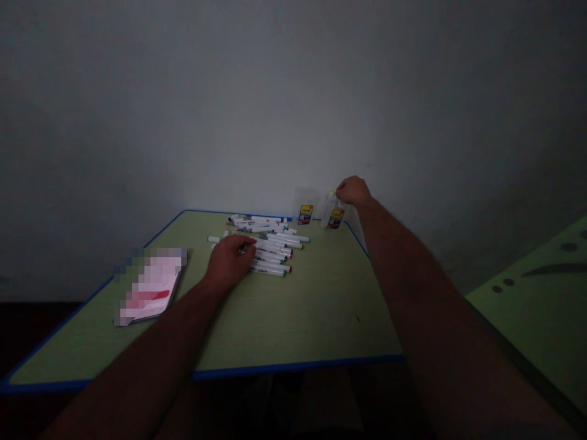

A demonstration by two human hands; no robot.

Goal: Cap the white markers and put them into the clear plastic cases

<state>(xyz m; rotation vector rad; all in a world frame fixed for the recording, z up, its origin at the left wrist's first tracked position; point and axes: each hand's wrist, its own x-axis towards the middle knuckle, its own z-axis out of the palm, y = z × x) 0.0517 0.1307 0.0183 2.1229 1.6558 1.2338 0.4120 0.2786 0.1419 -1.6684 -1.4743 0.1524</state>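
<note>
My forearms (422,293) reach mid-frame: right grip (354,190) seemingly steadying the case (336,218), left grip (230,256) needing to pick out markers (273,267); I can't tell either's closure.

Pair of bare human arms, one wearer. Left: long bare forearm (158,345), entering at seven o'clock, broad toward the elbow, tapering to a narrower wrist; bare left hand (229,261), compact, with rounded back and thumb visible. Right: long bare forearm (424,299), entering at five o'clock, thick at its near end, slimming evenly to the wrist; bare right hand (355,190), ungloved, with softly rounded knuckles. Surfaces smooth in outline; fine detail lost in dim light. Six o'clock: dark lower area, clothing indistinguishable.
</note>
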